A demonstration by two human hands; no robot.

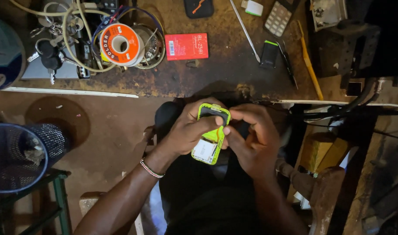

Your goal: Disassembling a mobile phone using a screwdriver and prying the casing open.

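One lime-green phone (210, 134) with its back open, gripped by left hand (186, 130) and right hand (251, 139), one solder spool (120, 44) at ten o'clock, phone's right edge hidden behind fingers.

A reel of solder wire (120, 44) is sitting at eleven o'clock on the worn workbench (216, 74), with a bunch of keys (48, 54) lying just beside it toward ten o'clock and a flat red battery pack (186, 46) lying near it toward twelve. A thin metal rod (246, 30) and a yellow-handled tool (310, 65) are lying at one o'clock, a small black-and-green block (268, 54) resting between them. A dark mesh basket (22, 154) is standing on a green stool (55, 196) at eight o'clock.
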